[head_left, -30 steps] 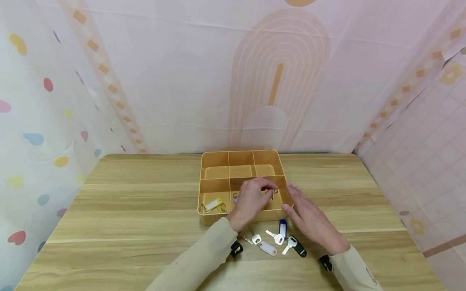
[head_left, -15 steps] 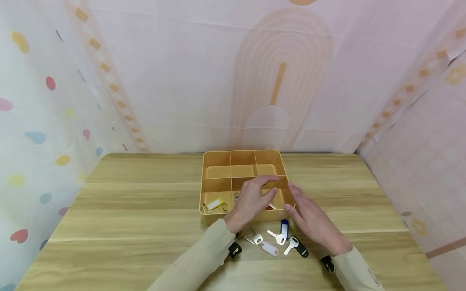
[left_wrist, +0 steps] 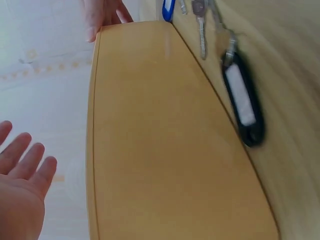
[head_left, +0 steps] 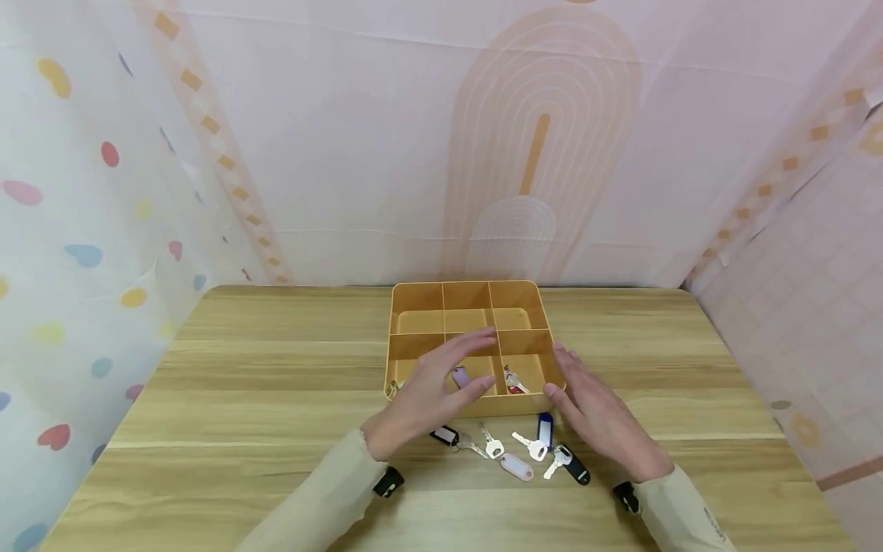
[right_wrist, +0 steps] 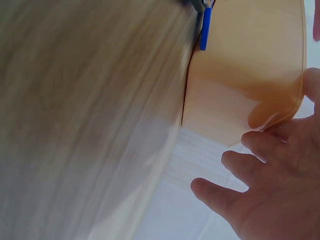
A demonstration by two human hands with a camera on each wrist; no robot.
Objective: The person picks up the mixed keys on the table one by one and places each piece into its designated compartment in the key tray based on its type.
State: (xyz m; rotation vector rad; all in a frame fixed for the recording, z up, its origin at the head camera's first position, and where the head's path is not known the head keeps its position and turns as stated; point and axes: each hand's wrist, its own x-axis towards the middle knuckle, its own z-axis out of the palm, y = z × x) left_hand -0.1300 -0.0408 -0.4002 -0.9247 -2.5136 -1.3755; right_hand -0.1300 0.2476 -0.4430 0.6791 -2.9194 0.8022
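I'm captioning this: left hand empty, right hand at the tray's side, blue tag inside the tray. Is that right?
Not quite: the blue tag is outside the tray, in front of it, as the head view shows. The left hand is empty and the right hand is at the tray's side.

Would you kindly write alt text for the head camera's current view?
A person's left hand hovers over the near row of an orange six-compartment tray, where a purple tag shows, while the right hand touches the tray's right side. Four tagged keys lie in front on a wooden table.
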